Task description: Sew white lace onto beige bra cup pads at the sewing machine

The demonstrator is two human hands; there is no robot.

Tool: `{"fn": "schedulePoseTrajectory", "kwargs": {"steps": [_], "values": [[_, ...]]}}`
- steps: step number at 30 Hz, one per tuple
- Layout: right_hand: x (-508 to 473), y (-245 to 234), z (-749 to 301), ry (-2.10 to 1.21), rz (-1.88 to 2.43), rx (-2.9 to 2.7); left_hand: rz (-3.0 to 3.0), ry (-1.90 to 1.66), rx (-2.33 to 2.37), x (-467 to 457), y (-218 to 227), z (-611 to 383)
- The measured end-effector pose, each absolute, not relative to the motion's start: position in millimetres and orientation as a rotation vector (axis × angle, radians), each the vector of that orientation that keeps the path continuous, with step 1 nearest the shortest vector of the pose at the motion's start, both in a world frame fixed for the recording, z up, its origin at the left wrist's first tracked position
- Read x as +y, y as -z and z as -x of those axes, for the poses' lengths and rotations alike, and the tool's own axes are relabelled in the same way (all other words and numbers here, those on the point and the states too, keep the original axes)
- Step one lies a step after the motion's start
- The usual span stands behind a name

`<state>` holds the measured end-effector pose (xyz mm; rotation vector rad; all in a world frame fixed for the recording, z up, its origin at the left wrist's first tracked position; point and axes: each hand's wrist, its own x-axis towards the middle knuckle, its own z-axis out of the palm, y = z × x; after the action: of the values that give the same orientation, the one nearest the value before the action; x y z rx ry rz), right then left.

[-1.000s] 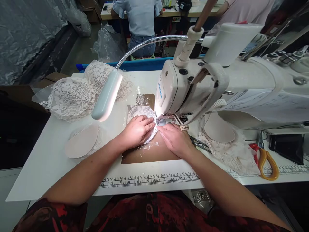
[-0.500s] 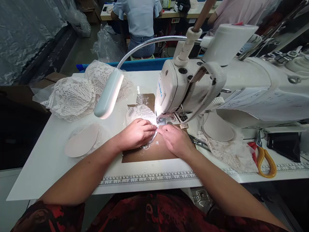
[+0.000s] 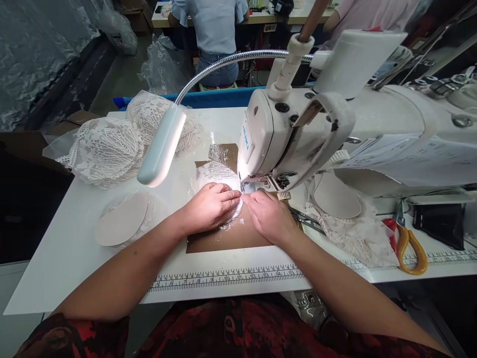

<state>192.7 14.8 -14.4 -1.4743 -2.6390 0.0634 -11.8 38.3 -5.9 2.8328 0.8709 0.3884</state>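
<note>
A white lace cup piece (image 3: 214,171) lies under the needle area of a white sewing machine (image 3: 257,139), lit by its lamp. My left hand (image 3: 212,206) rests over the lace, fingers pressed together and holding it against the bed. My right hand (image 3: 268,214) pinches at the edge of the same lace just in front of the presser foot; its fingertips nearly touch those of the left. Brown tape (image 3: 216,243) covers the bed beneath both hands. What lies right between the fingertips is too small to make out.
Finished-looking lace cups (image 3: 108,149) are heaped at the back left, near the lamp (image 3: 162,144). An oval pad on lace (image 3: 121,219) lies left; another pad (image 3: 337,194) lies right. Tweezers (image 3: 307,220) and yellow-handled scissors (image 3: 410,248) lie right. A ruler strip (image 3: 223,277) runs along the front.
The lace has turned or slid slightly under my hands, and more of it is now covered. Both hands stay at almost the same spot by the needle. The view has shifted a little.
</note>
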Motion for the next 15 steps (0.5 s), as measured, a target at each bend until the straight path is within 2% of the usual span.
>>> {"fn": "schedulePoseTrajectory", "kwargs": {"steps": [7, 15], "values": [[16, 15, -193, -0.062, 1.486, -2.595, -2.773, -0.446, 0.947, 37, 3, 14], [14, 18, -203, -0.223, 1.362, -2.458, -2.619, -0.556, 1.071, 33, 4, 11]]}}
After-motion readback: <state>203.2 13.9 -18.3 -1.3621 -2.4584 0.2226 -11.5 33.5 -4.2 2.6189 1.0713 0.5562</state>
